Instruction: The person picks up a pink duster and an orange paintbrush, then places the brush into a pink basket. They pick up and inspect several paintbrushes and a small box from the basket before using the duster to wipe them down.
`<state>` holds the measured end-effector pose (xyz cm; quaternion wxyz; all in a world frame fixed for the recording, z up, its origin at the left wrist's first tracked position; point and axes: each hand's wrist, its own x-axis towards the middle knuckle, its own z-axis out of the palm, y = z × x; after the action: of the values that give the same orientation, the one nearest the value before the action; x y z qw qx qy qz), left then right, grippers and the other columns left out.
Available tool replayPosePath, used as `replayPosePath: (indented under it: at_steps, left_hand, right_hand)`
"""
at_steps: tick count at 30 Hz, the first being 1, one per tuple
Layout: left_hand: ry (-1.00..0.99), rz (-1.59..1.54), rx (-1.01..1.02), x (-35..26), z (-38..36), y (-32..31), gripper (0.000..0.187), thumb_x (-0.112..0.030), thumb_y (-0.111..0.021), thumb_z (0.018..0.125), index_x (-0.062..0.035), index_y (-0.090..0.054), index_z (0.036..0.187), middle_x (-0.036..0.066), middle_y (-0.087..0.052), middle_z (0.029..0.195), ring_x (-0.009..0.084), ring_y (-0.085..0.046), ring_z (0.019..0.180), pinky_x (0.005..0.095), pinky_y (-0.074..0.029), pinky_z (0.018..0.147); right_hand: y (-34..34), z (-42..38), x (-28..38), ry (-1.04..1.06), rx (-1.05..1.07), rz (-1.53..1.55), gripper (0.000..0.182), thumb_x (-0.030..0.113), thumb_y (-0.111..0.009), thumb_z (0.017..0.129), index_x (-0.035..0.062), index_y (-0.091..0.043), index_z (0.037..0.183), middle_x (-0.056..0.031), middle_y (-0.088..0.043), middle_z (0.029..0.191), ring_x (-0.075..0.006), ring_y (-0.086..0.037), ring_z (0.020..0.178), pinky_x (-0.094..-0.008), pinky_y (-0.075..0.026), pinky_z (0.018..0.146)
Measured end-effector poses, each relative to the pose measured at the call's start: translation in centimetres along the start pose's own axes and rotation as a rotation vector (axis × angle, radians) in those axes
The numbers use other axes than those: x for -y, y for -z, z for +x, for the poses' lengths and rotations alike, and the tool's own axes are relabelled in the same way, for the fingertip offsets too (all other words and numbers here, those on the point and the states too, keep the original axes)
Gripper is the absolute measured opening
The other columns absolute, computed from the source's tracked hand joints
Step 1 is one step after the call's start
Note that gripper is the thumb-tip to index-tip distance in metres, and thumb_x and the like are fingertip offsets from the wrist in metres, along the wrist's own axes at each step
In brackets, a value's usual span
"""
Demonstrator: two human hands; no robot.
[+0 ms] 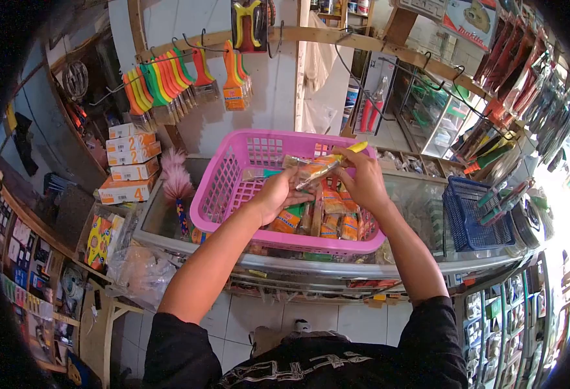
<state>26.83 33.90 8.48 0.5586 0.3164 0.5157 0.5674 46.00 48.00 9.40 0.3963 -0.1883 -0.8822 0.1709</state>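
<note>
A packaged paintbrush with a yellow handle is held between my two hands above the pink basket. The fingers of my right hand close around it near the handle. My left hand grips the wrapped bristle end, with its lower fingers stretched out below. Inside the basket, under my hands, lie several more paintbrushes in orange and clear wrapping, mostly on the right side. Part of this pile is hidden by my hands.
The basket stands on a glass counter. Paintbrushes hang from hooks on a wooden rail behind. Orange-and-white boxes and a pink duster are at the left. A blue basket sits at the right.
</note>
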Motion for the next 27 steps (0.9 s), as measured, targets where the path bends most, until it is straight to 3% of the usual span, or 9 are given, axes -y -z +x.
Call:
replayPosePath:
  at_steps: [3, 7, 9, 10, 13, 19, 22, 27]
  left_hand:
    - [0.055, -0.052, -0.07, -0.9, -0.7, 0.2, 0.037, -0.028, -0.048, 0.108, -0.0052, -0.059, 0.135, 0.012, -0.069, 0.12, 0.0217, -0.068, 0.111, 0.0354, -0.056, 0.098]
    - [0.03, 0.196, -0.02, 1.0, 0.8, 1.1, 0.034, -0.016, -0.064, 0.101, -0.0044, -0.061, 0.133, 0.008, -0.07, 0.119, 0.018, -0.068, 0.105, 0.0317, -0.054, 0.094]
    - [0.014, 0.392, 0.041, 0.5, 0.0, -0.1, 0.037, -0.012, -0.068, 0.098, -0.0047, -0.061, 0.133, 0.007, -0.069, 0.119, 0.0152, -0.068, 0.101, 0.0264, -0.055, 0.087]
    - [0.026, 0.445, 0.063, 0.1, -0.2, -0.3, 0.039, -0.022, -0.074, 0.097, -0.0079, -0.064, 0.133, 0.001, -0.07, 0.109, 0.0109, -0.065, 0.094, 0.0253, -0.052, 0.079]
    - [-0.101, 0.38, 0.041, 0.9, 0.6, 0.1, 0.034, -0.028, -0.075, 0.098, -0.0098, -0.07, 0.126, -0.003, -0.069, 0.095, 0.008, -0.061, 0.085, 0.0258, -0.049, 0.071]
    - [-0.022, 0.474, -0.101, 0.9, 1.1, 0.7, 0.019, -0.028, -0.073, 0.1, -0.0107, -0.079, 0.104, -0.001, -0.07, 0.093, 0.0081, -0.058, 0.082, 0.0292, -0.049, 0.07]
    - [-0.048, 0.457, -0.089, 1.2, 1.6, 1.0, 0.017, -0.011, -0.074, 0.096, 0.0002, -0.077, 0.108, 0.007, -0.075, 0.095, 0.0128, -0.068, 0.081, 0.0264, -0.053, 0.078]
    - [-0.103, 0.392, -0.175, 0.2, 0.3, -0.3, 0.021, 0.0, -0.067, 0.094, 0.0033, -0.072, 0.114, 0.011, -0.076, 0.103, 0.0158, -0.071, 0.085, 0.0288, -0.055, 0.081]
  right_hand:
    - [0.1, 0.0, 0.2, -0.097, 0.039, -0.027, 0.035, 0.02, -0.076, 0.088, 0.0063, -0.07, 0.12, -0.0199, -0.074, 0.096, -0.0355, -0.073, 0.092, -0.0441, -0.056, 0.082]
    - [1.1, 0.3, 2.3, -0.2, 0.101, -0.137, 0.027, 0.023, -0.077, 0.087, 0.0043, -0.074, 0.107, -0.0192, -0.074, 0.093, -0.037, -0.071, 0.091, -0.0459, -0.055, 0.079]
    - [0.9, 0.1, 2.0, -0.064, 0.044, -0.186, 0.026, 0.024, -0.078, 0.086, 0.0036, -0.075, 0.102, -0.0177, -0.072, 0.089, -0.037, -0.068, 0.09, -0.0463, -0.054, 0.078]
    - [0.9, 0.1, 1.8, 0.004, 0.014, -0.211, 0.026, 0.025, -0.079, 0.085, 0.0032, -0.075, 0.099, -0.017, -0.072, 0.087, -0.037, -0.067, 0.089, -0.0466, -0.053, 0.078]
    - [0.9, 0.1, 1.1, 0.13, 0.033, -0.252, 0.026, 0.025, -0.08, 0.084, 0.0032, -0.074, 0.096, -0.0153, -0.068, 0.087, -0.0362, -0.062, 0.087, -0.0461, -0.051, 0.078]
    - [0.5, 0.2, 0.8, 0.262, -0.107, -0.264, 0.024, 0.022, -0.081, 0.083, 0.0007, -0.072, 0.091, -0.0144, -0.063, 0.092, -0.0354, -0.061, 0.086, -0.0456, -0.05, 0.078]
    - [0.4, 0.2, 0.7, 0.099, -0.126, -0.176, 0.025, 0.021, -0.081, 0.084, -0.0008, -0.072, 0.092, -0.0143, -0.062, 0.091, -0.0356, -0.062, 0.087, -0.0457, -0.051, 0.079]
    - [0.4, 0.3, 0.4, 0.092, -0.059, -0.177, 0.027, 0.022, -0.081, 0.085, -0.0011, -0.072, 0.094, -0.0146, -0.063, 0.095, -0.0361, -0.064, 0.089, -0.0452, -0.052, 0.08]
